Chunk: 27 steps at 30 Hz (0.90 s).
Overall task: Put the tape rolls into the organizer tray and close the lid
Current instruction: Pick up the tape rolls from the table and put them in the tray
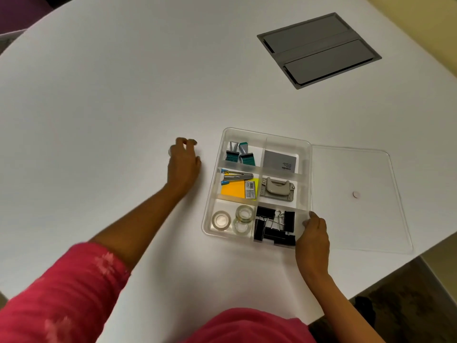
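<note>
three tape rolls [233, 220] already lie in the near left compartment of my organizer tray [306, 154], flat or nearly flat, their holes facing up, so they have no real long axis to speak of. my left hand [183, 164] is out on the worktop [111, 107] well left of the tray, fingers [190, 142] curled down over something small and pale at its far edge. i judge it to be one more roll, but it is mostly hidden under my hand, so i cannot tell whether i truly have hold of it or only cover it.

my right hand [312, 240] rests against the tray's near right corner, fingers bent around the rim beside the black binder clips [274, 226], steadying it rather than lifting.

the tray's long axis runs away from me, tilted a little to the right. the clear lid [358, 199] lies flat on the worktop, just to the right of the tray and touching its long right side, fully open.

so i reckon most of the loading is done. what remains is the last roll, if that is what it is, and then swinging the lid over leftward onto the tray.
</note>
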Motion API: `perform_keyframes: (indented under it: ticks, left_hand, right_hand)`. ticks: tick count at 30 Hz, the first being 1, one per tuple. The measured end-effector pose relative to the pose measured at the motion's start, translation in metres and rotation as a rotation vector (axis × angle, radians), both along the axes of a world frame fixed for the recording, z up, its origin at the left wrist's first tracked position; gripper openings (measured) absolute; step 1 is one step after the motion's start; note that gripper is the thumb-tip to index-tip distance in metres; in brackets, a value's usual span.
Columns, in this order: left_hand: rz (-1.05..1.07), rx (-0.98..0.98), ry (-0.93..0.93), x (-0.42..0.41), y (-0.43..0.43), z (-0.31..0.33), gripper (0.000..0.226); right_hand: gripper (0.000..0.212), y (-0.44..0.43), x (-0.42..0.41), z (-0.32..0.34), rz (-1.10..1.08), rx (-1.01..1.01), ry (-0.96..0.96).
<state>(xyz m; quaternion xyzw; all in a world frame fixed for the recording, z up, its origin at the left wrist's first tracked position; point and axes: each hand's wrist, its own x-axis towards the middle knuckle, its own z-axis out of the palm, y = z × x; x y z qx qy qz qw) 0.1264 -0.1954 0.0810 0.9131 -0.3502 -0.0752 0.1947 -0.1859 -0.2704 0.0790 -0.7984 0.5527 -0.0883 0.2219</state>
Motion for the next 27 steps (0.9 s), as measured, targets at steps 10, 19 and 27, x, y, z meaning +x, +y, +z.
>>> perform_keyframes:
  ticks: [10, 19, 27]
  left_hand:
    - [0.084, 0.279, 0.086, 0.045, 0.001, -0.019, 0.037]
    - [-0.012, 0.086, 0.195, 0.007, 0.024, -0.011, 0.047]
    - [-0.303, -0.017, 0.327, -0.101, 0.049, 0.015, 0.05]
  right_hand:
    - [0.066, -0.002, 0.001, -0.002, -0.026, 0.03, 0.002]
    - [0.064, -0.002, -0.001, -0.001, -0.009, 0.022, -0.007]
    - [0.063, -0.001, 0.001, 0.001, -0.031, 0.036, -0.006]
